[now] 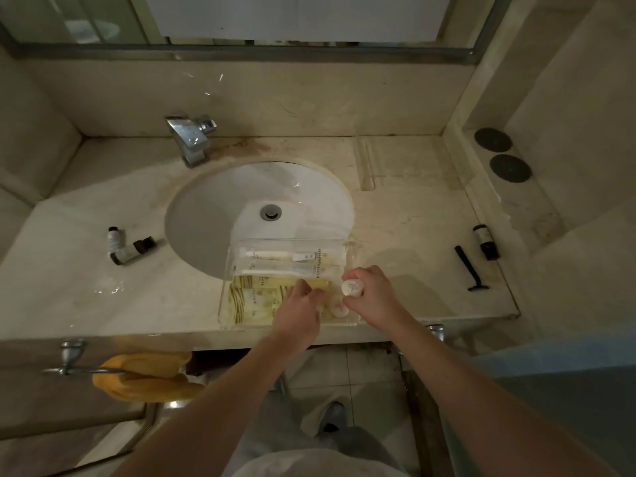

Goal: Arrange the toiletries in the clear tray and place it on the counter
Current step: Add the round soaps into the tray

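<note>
A clear tray (227, 270) sits at the counter's front edge, partly over the sink. It holds white toothbrush packets (275, 256) at the back and yellow striped sachets (254, 297) in front. My right hand (371, 294) grips a small round white item (351, 287) above the tray's right end. My left hand (299, 308) reaches into the tray with its fingers down among small white round pieces (339, 309); what they touch is hidden. Two dark-capped bottles (125, 246) lie left of the sink. A dark bottle (485, 241) and a black razor (469, 268) lie at the right.
A white basin (220, 208) with a chrome tap (191, 136) fills the counter's (413, 222) middle. Another clear tray (368, 163) rests at the back right, near two dark round discs (500, 154). A yellow cloth (148, 373) hangs from a rail below the counter's edge.
</note>
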`<control>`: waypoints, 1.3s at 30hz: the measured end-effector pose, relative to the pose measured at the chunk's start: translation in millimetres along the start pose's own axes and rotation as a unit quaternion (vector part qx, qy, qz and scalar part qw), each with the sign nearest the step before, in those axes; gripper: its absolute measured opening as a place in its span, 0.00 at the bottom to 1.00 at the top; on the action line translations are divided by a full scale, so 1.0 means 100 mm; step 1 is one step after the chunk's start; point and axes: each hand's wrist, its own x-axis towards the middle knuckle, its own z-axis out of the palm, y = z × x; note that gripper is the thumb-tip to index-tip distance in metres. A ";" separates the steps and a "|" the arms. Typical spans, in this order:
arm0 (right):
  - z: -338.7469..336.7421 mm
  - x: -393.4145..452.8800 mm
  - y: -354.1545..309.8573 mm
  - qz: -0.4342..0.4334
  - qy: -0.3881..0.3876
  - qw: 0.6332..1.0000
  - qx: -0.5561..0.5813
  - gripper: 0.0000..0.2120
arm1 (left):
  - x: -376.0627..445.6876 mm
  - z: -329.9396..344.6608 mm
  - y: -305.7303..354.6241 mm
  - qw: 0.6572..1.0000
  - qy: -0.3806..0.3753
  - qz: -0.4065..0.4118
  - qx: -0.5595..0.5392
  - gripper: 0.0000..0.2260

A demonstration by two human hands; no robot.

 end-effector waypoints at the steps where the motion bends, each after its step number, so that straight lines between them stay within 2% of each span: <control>1: 0.02 0.01 -0.01 -0.010 -0.005 1.000 -0.010 0.21 | -0.02 -0.01 -0.04 1.000 0.007 -0.008 0.001 0.18; 9: 0.14 0.15 -0.09 -0.083 0.009 0.981 -0.174 0.21 | -0.09 -0.02 -0.16 1.000 -0.006 -0.007 0.018 0.16; 15: 0.19 0.18 -0.06 -0.095 0.007 0.976 -0.196 0.20 | -0.04 -0.03 0.05 0.996 -0.037 -0.023 0.077 0.15; 19: 0.18 0.20 -0.07 -0.111 -0.007 0.967 -0.230 0.22 | 0.02 0.03 0.14 0.994 -0.065 -0.042 0.077 0.16; 29: 0.14 0.22 -0.08 -0.138 -0.021 0.948 -0.288 0.15 | 0.15 0.14 0.19 0.995 -0.034 -0.085 0.046 0.14; 35: 0.13 0.22 -0.14 -0.150 -0.026 0.927 -0.343 0.17 | 0.17 0.05 0.23 0.994 -0.056 -0.091 0.035 0.12; 39: 0.12 0.26 -0.13 -0.163 -0.036 0.929 -0.330 0.16 | 0.18 0.03 0.26 0.993 -0.057 -0.100 0.039 0.13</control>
